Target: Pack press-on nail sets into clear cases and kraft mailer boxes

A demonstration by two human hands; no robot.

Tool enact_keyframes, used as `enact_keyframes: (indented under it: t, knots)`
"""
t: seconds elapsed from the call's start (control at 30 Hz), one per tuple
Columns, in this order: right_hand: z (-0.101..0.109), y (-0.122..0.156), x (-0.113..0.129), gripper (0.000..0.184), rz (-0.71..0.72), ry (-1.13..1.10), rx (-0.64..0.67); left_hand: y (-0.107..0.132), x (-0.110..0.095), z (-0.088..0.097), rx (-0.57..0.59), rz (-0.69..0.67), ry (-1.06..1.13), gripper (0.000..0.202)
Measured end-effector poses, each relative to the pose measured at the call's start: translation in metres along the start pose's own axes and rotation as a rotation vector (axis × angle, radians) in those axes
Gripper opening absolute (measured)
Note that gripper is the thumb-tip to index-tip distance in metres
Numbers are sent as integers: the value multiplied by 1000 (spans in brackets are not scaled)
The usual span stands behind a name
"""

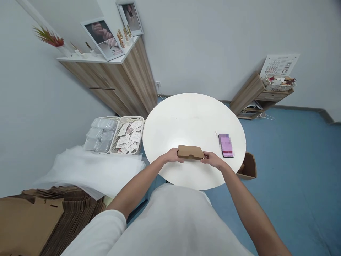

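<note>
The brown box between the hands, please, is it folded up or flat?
Folded up: the brown box shows a top panel and a narrower front side.

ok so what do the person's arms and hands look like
The left hand and right hand are bare, without gloves or watches. The left sleeve is white, plain and short; whether rings are worn is unclear.

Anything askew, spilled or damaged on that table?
Nothing looks spilled; the cardboard box shows no damage. Slightly odd: a tiny dark object beside the phone and dark specks on the otherwise plain white table, both too small to identify.
</note>
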State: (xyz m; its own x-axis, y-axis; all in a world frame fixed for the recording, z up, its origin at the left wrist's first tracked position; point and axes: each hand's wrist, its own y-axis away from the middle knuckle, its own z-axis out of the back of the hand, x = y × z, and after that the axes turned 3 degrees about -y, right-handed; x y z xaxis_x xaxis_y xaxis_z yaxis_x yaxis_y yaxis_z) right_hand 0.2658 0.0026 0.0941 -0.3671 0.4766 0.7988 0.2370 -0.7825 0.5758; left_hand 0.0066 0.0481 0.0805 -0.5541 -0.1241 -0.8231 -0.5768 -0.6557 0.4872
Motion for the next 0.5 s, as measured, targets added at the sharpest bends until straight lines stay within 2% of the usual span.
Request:
enact_keyframes:
  t: [0.1,0.17,0.27,0.33,0.4,0.5]
  knots:
    - [8,-10,0,34,-10,22,1,-9,0,2,-106,70,-139,37]
    - [14,-17,-2,38,-21,-8,-18,-15,1,3,-172,106,-205,30]
    - [21,-25,-4,54,-20,-92,-86,-21,1,6,-261,117,-254,37]
    - [24,-29,-3,57,-22,-128,-120,-23,0,9,-299,109,-252,47]
    - [26,-33,-1,51,-31,-140,-135,-24,0,11,-328,105,-243,50]
    - [27,-39,4,38,-19,-152,-119,-26,-1,13,-371,101,-270,44]
